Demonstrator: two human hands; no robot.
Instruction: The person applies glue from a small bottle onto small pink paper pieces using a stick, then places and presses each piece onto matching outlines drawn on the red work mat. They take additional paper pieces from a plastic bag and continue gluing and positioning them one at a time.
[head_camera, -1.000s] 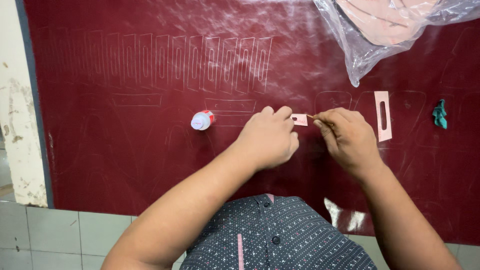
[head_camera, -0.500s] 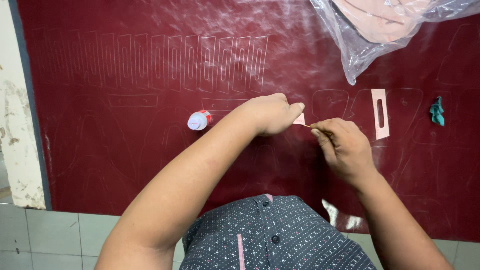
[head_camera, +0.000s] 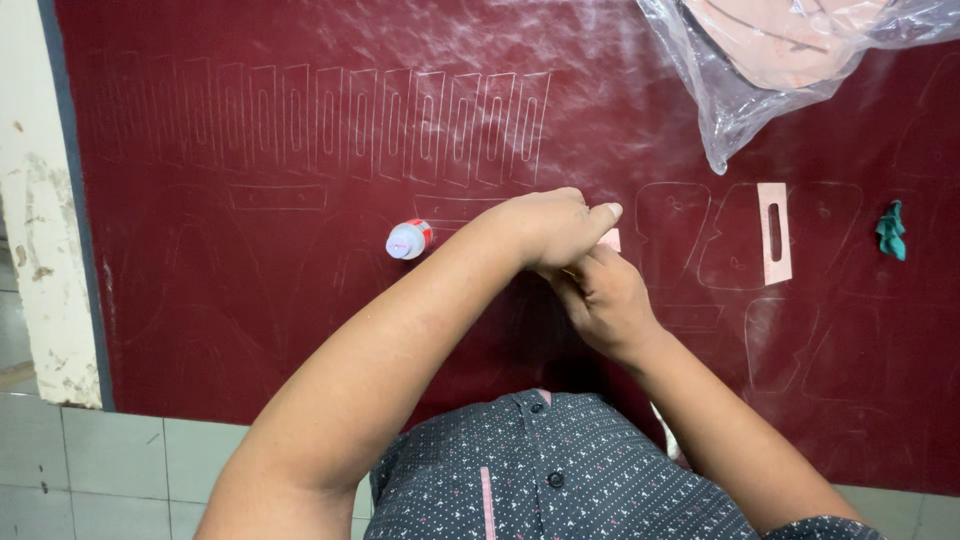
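My left hand (head_camera: 545, 225) reaches across from the left and presses its fingertips on a small pink template piece (head_camera: 611, 240), which lies on the dark red sheet (head_camera: 300, 300). Only a corner of the piece shows past the fingers. My right hand (head_camera: 603, 300) sits just below and partly under the left hand, its fingers closed around a thin marking tool that is almost hidden. The red sheet carries many faint traced outlines, with a row of narrow slotted shapes along the top.
A small red and white bottle (head_camera: 408, 240) lies left of the hands. A long pink slotted template (head_camera: 775, 232) and a teal scrap (head_camera: 890, 230) lie to the right. A clear plastic bag (head_camera: 740, 90) of pink pieces rests at the top right. Grey tiles (head_camera: 100, 470) border the sheet.
My left hand has swung up and to the right over the pink piece. My right hand has moved left, close under it, so the two hands now overlap.
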